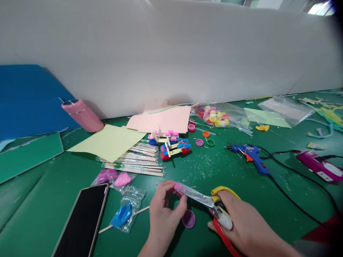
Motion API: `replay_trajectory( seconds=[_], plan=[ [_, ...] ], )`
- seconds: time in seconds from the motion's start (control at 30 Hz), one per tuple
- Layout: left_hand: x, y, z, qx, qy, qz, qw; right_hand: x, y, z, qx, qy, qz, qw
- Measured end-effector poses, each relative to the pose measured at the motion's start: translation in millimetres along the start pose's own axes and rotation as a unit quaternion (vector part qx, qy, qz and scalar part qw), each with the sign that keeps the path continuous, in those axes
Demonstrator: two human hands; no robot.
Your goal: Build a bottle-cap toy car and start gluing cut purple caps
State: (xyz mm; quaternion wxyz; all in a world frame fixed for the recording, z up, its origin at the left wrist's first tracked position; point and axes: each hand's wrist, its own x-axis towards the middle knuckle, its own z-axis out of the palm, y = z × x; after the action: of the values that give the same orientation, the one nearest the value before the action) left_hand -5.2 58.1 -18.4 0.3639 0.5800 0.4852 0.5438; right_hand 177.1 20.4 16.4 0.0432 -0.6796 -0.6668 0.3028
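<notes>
My right hand [241, 217] is closed around scissors [197, 196] with one yellow and one red handle. Their metal blades point left toward my left hand [167, 210]. Between that hand's thumb and fingers is a small pink piece [179, 188], at the blade tips; its exact kind is partly hidden. A pale, white-ended piece [225, 219] shows beside the scissors' pivot, against my right hand. On the green table just below the blades lies a purple round cap [188, 218].
Small stick-and-cap models [174, 146] stand ahead, near bundled wooden sticks [136, 159] and loose caps [199, 142]. A blue glue gun [250, 155] with cords lies right. A phone [81, 221], bagged blue clay [122, 215] and a pink bottle [83, 116] are left.
</notes>
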Motion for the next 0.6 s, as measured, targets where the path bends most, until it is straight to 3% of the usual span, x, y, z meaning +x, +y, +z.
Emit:
replay_trajectory(
  seconds=[0.4,0.6],
  plan=[
    [0.0,-3.8,-1.9,0.06,0.016,0.046,0.997,-0.7,5.9,-4.6,0.169,-0.141,-0.042,0.975],
    [-3.7,-7.6,-4.3,0.062,0.033,0.047,0.996,4.7,8.5,-8.5,0.234,-0.17,-0.073,0.955]
  ],
)
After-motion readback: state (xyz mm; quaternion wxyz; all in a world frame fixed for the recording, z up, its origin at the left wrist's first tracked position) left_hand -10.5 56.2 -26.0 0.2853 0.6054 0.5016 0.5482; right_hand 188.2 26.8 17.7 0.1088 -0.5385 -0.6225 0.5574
